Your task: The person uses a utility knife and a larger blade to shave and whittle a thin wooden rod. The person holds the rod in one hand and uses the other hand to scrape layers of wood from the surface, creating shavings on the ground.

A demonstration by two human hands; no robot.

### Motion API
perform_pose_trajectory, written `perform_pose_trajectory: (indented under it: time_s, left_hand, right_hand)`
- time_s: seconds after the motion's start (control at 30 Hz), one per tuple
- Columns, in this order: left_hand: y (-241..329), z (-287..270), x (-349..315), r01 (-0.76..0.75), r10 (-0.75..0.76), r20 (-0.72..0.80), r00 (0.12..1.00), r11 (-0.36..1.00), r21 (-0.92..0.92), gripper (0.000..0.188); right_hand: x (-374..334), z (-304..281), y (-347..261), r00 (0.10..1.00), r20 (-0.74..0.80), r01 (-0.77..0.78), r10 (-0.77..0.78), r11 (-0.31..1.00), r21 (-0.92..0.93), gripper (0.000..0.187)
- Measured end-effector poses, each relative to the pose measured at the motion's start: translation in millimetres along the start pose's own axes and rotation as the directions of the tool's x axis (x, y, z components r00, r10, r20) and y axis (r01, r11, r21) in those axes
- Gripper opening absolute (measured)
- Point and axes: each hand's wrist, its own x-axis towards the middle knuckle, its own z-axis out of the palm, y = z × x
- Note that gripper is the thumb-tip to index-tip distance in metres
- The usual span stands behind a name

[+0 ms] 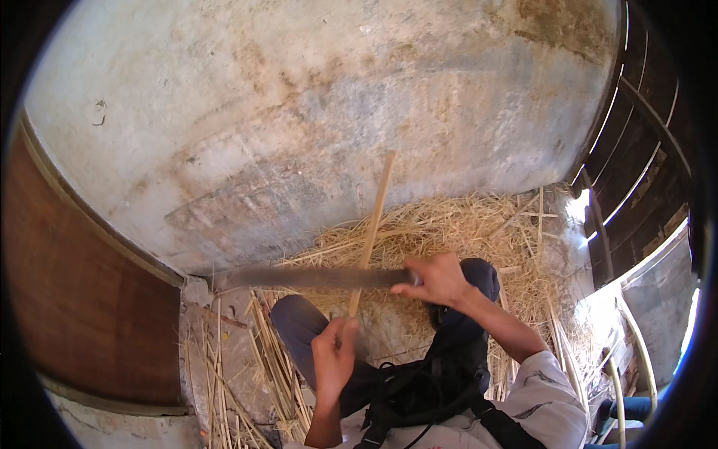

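My left hand (334, 355) is closed around the lower end of a flat, pale bamboo strip (379, 198), which slants up and away toward the wall. A long dark-bladed knife (321, 278) lies crosswise over the strip, its far end on the left smeared by motion. The handle of the knife is gripped in my right hand (437, 280), above my right knee. Whether the blade's edge touches the strip, I cannot tell. Both hands are in front of my bent knees.
A heap of pale shavings (456, 224) covers the floor against the stained wall (359, 127). Long split strips (280, 367) lie beside my left leg. A brown wooden panel (90, 299) stands at the left. Dark slatted boards (643, 127) and upright poles (636, 337) stand at the right.
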Motion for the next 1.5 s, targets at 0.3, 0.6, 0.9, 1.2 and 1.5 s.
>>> perform_pose_trajectory:
  time_s: [0.3,0.6,0.9,1.2,1.5]
  left_hand:
    - [17,-3,-6,0.012,-0.012,-0.018,1.000,1.000,0.002,0.020]
    - [10,-5,-12,0.056,-0.056,0.027,0.998,0.998,-0.029,0.026]
    - [-12,-17,-26,0.041,-0.041,0.144,0.989,0.999,0.000,0.030]
    - [-15,-21,-14,0.231,-0.196,0.227,0.954,0.963,-0.141,0.032]
    - [0,-20,-20,0.270,-0.231,0.211,0.950,0.946,-0.178,0.032]
  right_hand:
    - [7,6,18,0.990,-0.100,-0.088,0.097,0.992,0.087,0.056]
    - [17,2,29,0.972,-0.010,-0.233,0.235,0.967,0.101,0.060]
    - [-53,16,237,0.505,-0.188,-0.686,0.843,0.524,0.505,0.071]
    - [-406,133,210,0.187,0.035,-0.968,0.982,0.190,-0.165,0.041]
    - [-598,183,47,-0.359,0.158,-0.918,0.920,-0.318,-0.236,0.034]
